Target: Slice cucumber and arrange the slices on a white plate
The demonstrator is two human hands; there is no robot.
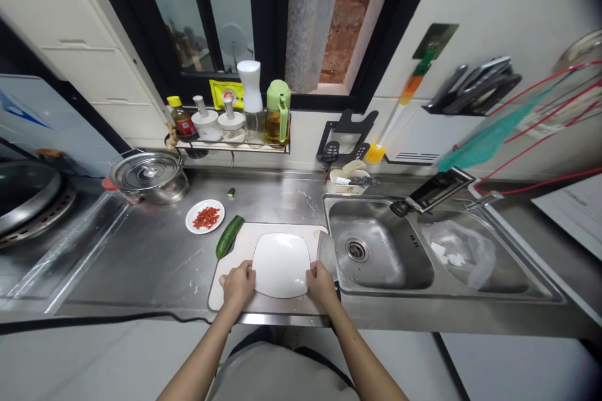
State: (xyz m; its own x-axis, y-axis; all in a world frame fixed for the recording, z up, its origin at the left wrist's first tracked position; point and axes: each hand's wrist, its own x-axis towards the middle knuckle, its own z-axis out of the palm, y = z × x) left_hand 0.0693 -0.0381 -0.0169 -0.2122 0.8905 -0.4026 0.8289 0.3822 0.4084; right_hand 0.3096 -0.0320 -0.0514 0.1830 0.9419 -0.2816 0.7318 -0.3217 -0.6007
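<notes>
A squarish white plate (281, 266) is held level over the pale cutting board (244, 238), and whether it touches the board I cannot tell. My left hand (239, 285) grips its left edge, fingers closed. The opposite edge is pinched by my right hand (322, 283). A cucumber (229, 237) lies across the board's upper left corner. Beside the right hand rests a cleaver (327, 252), its blade on the board's right side and its dark handle partly hidden by that hand.
A small plate (189, 220) of red pieces and a cucumber end (231, 192) sit behind on the counter. Left stands a lidded steel pot (149, 178). The double sink (380, 244) adjoins the board's right side. A condiment shelf (235, 148) hangs below the window.
</notes>
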